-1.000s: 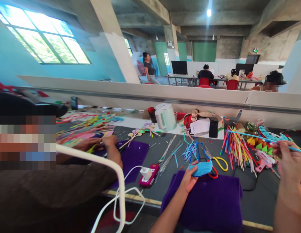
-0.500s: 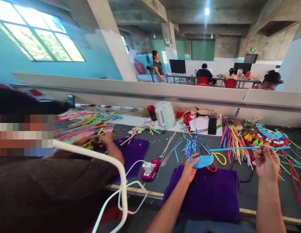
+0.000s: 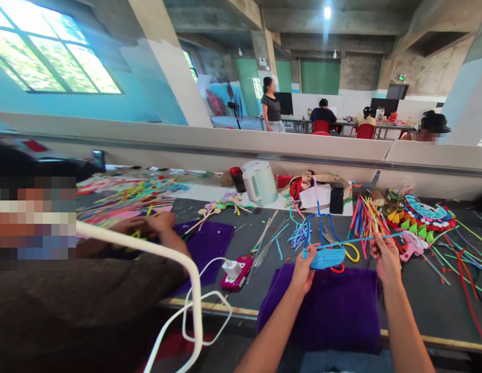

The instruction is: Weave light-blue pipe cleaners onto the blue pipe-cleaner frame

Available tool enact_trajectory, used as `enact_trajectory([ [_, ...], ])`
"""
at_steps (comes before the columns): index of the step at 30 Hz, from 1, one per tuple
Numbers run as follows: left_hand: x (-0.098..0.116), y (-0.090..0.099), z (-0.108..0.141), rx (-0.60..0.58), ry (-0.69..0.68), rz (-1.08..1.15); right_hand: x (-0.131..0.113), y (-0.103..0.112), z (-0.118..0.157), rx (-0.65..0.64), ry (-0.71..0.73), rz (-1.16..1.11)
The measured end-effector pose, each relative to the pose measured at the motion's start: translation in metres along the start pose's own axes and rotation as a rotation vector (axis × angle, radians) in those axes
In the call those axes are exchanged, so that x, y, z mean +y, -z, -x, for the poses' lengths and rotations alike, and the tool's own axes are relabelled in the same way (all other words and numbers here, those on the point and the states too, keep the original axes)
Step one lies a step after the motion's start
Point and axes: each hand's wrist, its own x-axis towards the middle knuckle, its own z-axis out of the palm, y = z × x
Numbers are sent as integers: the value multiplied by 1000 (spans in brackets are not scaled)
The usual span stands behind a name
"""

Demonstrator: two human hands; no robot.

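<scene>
My left hand [image 3: 303,269] grips the left end of a small blue woven piece [image 3: 327,257], which has a dark blue wire-like frame [image 3: 321,228] rising above it. From the piece a light blue strip [image 3: 359,240] runs out to the right. My right hand [image 3: 385,256] pinches this strip, and its free end sticks out past the fingers. Scissors with yellow and red handles [image 3: 353,253] lie behind the blue piece, partly hidden. Below both hands is a folded purple cloth [image 3: 322,305].
A person's arm [image 3: 169,233] works at the left, behind a white curved tube [image 3: 147,247]. Also on the table [image 3: 415,305] are a magenta power strip [image 3: 237,274], a kettle [image 3: 260,182], colourful stems [image 3: 367,220], a pink glue gun [image 3: 413,244] and a phone [image 3: 336,200].
My right hand has moved left along the strip, closer to the blue piece. The glue gun is now uncovered. The standing person in the background has moved right.
</scene>
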Motion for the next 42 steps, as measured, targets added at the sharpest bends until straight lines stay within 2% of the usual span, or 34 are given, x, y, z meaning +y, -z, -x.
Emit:
enact_trajectory([
  [5, -3, -3, -3, 16, 14, -44, 16, -11, 7, -149, -82, 96],
  [7, -3, -3, -3, -2, 26, -49, 21, -17, 10, -191, -60, 149],
  [14, 2, 7, -8, 31, -50, -64, 11, -18, 8, 57, 235, 134],
  [18, 4, 7, -9, 48, -80, -40, 8, -15, 8, 83, 308, 208],
  [22, 5, 4, -5, 5, -81, -21, 20, -14, 7, 39, 225, 218],
  [28, -1, 6, 2, -31, -84, -5, 46, -13, 3, -42, -94, 111],
  [31, -4, 10, 6, -19, -116, -24, 59, -15, 6, -113, -193, 103],
  [37, -10, 10, 18, 32, -158, -137, 75, -22, 21, -209, -241, 80],
  [42, -16, 6, 28, 117, -243, -170, 86, -30, 37, -193, -100, 44],
])
